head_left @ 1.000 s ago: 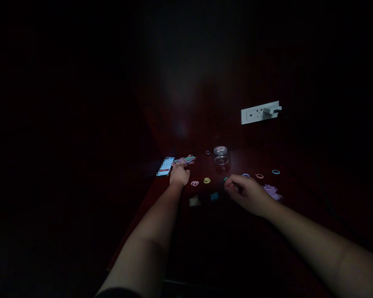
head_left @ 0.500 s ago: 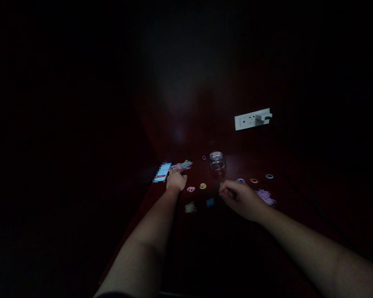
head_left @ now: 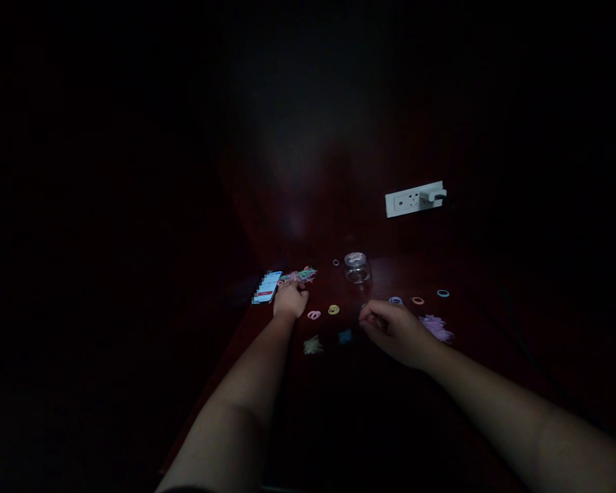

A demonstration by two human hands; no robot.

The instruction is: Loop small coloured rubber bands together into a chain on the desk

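Two bare hands reach over one dark red surface (head_left: 390, 270). The left hand (head_left: 289, 301) has its fingers stretched onto the near edge of one mixed pile of coloured bands (head_left: 302, 275); I cannot tell whether they are apart, together or clamped on a band. One phone (head_left: 267, 287) lies just left of those fingers.

The right hand (head_left: 399, 333) is curled, thumb and forefinger drawn in towards each other; whether the tips meet or clamp on something I cannot tell. One green band (head_left: 363, 306), mostly hidden, shows right at these fingertips.

Between the two sets of fingers lie one pink cluster (head_left: 314, 315) of what look like two overlapping rings, and one yellow cluster (head_left: 333, 310), its rings too small to count. Three single-colour heaps are there: a pale yellow heap (head_left: 313, 345) and a blue heap (head_left: 345, 336) left of the right fingers and nearer the person, and a lilac heap (head_left: 436, 329) to their right, beyond the knuckles. Past the right fingers run one purple cluster (head_left: 395, 300), one orange ring (head_left: 417, 300) and one teal ring (head_left: 443, 293). One lidded jar (head_left: 358, 272) stands beyond the right fingertips, with one small purple ring (head_left: 335, 263) to its left.
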